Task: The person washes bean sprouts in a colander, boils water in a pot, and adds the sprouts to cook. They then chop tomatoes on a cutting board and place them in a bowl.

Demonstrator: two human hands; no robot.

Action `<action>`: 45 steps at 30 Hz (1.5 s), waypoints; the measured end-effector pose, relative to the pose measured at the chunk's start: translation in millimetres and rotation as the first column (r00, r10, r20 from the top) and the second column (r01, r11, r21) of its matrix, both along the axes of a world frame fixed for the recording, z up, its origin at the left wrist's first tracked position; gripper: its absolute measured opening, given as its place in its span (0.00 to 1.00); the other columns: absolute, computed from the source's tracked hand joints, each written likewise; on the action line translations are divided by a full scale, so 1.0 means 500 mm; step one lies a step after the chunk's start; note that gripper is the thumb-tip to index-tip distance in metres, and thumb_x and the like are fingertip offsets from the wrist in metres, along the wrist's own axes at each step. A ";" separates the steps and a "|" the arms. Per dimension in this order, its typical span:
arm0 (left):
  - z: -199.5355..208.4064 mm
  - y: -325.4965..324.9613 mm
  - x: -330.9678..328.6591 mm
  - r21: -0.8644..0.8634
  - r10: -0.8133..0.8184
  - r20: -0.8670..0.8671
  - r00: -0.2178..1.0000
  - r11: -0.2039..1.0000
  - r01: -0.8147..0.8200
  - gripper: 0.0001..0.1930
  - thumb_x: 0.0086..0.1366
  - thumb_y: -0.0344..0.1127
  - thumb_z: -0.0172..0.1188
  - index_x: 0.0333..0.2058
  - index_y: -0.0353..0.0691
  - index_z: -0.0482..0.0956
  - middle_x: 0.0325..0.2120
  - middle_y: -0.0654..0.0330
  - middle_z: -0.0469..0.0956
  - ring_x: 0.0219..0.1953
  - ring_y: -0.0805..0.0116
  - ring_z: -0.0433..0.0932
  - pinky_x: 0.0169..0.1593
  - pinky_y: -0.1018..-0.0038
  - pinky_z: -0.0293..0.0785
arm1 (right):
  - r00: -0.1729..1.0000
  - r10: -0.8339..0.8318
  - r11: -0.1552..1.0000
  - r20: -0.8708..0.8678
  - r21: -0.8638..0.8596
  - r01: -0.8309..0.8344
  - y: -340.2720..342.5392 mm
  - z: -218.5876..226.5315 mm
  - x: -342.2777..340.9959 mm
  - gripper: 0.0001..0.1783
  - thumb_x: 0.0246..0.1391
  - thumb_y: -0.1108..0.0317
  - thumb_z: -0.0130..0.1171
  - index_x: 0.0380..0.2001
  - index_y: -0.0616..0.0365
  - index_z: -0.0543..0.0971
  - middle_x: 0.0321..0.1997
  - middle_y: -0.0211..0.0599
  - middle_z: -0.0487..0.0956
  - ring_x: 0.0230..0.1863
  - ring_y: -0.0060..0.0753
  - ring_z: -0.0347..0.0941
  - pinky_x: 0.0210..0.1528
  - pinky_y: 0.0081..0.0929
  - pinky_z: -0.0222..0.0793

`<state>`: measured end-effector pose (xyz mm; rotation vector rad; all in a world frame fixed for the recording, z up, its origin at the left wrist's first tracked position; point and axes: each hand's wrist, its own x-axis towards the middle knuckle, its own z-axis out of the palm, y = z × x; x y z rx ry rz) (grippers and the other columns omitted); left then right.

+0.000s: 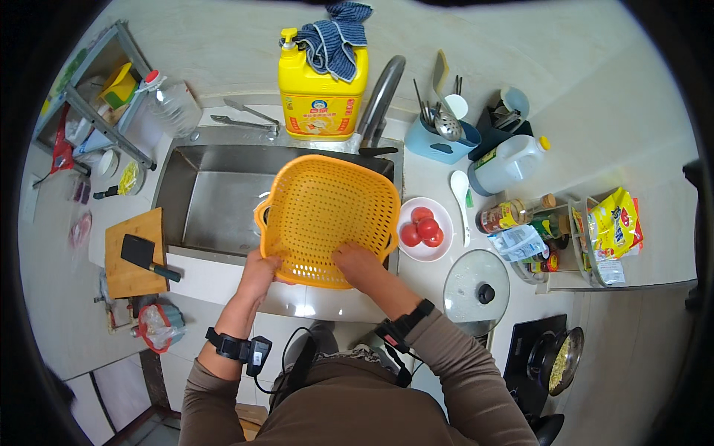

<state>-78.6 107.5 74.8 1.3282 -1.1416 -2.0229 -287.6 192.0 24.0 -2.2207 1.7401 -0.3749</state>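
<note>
Your left hand point(262, 270) is closed on the near-left rim of the orange basket point(331, 201), above the right part of the sink point(223, 204). Your right hand point(361, 266) reaches over the near rim, fingers bent against the inner wall; how tightly, I cannot tell. Right of the sink, a white bowl point(445, 223) holds tomatoes point(428, 229); behind it stands a yellow jug point(318, 108).

The left forearm point(236, 311) and right forearm point(400, 296) angle inward ahead of the torso point(357, 405), bare beyond pushed-back brown sleeves point(465, 353). The left hand point(260, 269) grips, thumb above, fingers curled beneath. The right hand point(358, 266) points up and leftward, back uppermost, fingers bent, fingertips hard to make out.
</note>
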 end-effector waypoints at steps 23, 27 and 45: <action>-0.059 -0.098 -0.010 -0.126 0.005 0.120 0.993 0.992 0.010 0.23 0.57 0.21 0.42 0.53 0.31 0.61 0.41 0.52 0.73 0.34 0.63 0.78 0.27 0.74 0.79 | 0.943 -0.259 0.940 0.210 0.280 0.196 -0.179 -0.092 0.018 0.07 0.45 0.69 0.56 0.24 0.61 0.73 0.27 0.48 0.76 0.30 0.49 0.73 0.33 0.38 0.68; -0.081 -0.111 -0.013 0.079 0.067 0.125 0.990 0.994 -0.077 0.20 0.57 0.23 0.44 0.51 0.29 0.63 0.40 0.48 0.73 0.34 0.58 0.79 0.27 0.71 0.81 | 0.927 -0.307 0.939 0.216 0.225 0.259 -0.170 -0.069 0.025 0.07 0.45 0.69 0.56 0.24 0.62 0.73 0.24 0.46 0.76 0.26 0.46 0.73 0.29 0.34 0.68; -0.369 -0.219 -0.048 -0.230 -0.029 0.567 0.823 0.954 0.192 0.22 0.52 0.34 0.60 0.47 0.36 0.69 0.40 0.54 0.75 0.40 0.61 0.74 0.40 0.67 0.70 | -0.316 -0.603 0.180 0.733 0.511 0.841 0.450 0.217 -0.299 0.07 0.53 0.71 0.53 0.33 0.63 0.77 0.26 0.32 0.76 0.23 0.20 0.71 0.28 0.17 0.69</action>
